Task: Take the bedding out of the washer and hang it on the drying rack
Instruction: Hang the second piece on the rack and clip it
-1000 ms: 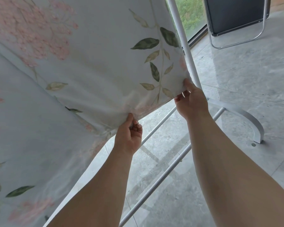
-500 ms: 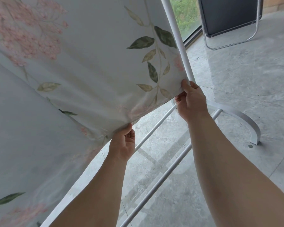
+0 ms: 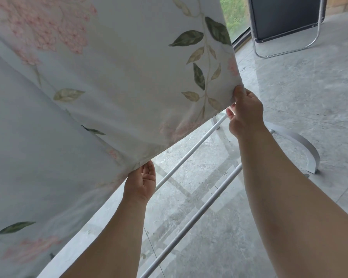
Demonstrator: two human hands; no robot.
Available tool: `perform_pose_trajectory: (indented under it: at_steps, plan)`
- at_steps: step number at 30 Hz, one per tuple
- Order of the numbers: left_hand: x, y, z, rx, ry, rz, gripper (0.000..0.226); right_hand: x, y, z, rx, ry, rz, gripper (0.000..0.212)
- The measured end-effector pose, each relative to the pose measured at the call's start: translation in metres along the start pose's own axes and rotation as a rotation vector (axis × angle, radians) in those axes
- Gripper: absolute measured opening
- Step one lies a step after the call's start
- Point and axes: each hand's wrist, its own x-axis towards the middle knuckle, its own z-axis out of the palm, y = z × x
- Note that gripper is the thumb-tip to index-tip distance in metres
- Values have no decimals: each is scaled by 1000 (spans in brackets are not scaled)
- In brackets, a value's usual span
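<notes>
Grey stone floor (image 3: 289,97) under white drying rack (image 3: 189,153); left hand (image 3: 141,183) grips floral bedsheet (image 3: 119,77) hem, right hand (image 3: 246,115) pinches its corner.

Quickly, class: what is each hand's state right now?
Left hand: pinching the lower edge of the floral sheet.
Right hand: pinching the same sheet's corner.

The pale floral bedsheet (image 3: 109,87) runs off the top and left edges and hides the upper part of the white metal drying rack (image 3: 189,153). Its hem partly covers the left hand (image 3: 142,182). The black chrome-framed chair (image 3: 283,17) is cropped at the top.
</notes>
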Motion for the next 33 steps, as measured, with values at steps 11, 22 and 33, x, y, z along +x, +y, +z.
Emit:
perform_pose_trajectory:
  at_steps: [11, 22, 33]
  plan:
    - [4, 0, -22, -198, 0, -5, 15, -3, 5, 7, 164, -13, -25, 13]
    - [-29, -17, -32, -108, -466, -46, 48, -18, 15, 6, 152, -251, 237, 39]
    - [-14, -10, -5, 31, -130, 43, 20, -19, 13, 21, 181, -137, 189, 25]
